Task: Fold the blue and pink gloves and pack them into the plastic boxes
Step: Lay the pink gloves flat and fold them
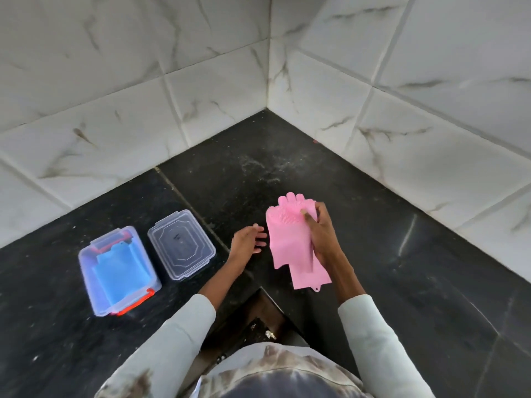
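While the blue gloves (122, 272) sit boxed, the right hand (323, 237) grips the pink gloves (287, 242), left hand (248, 239) open beside; folding them for the empty box (181, 245) looks next.

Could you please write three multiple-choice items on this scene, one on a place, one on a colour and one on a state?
1. Where are the blue gloves?
A. in the box with red latches
B. on the counter
C. in the left hand

2. What colour are the gloves in the right hand?
A. blue
B. pink
C. yellow

3. How is the left hand?
A. closed on a lid
B. open and empty
C. inside a box

Answers: 1 A, blue shows through the clear box. 2 B, the pink gloves hang from its grip. 3 B, its fingers are spread beside the gloves.
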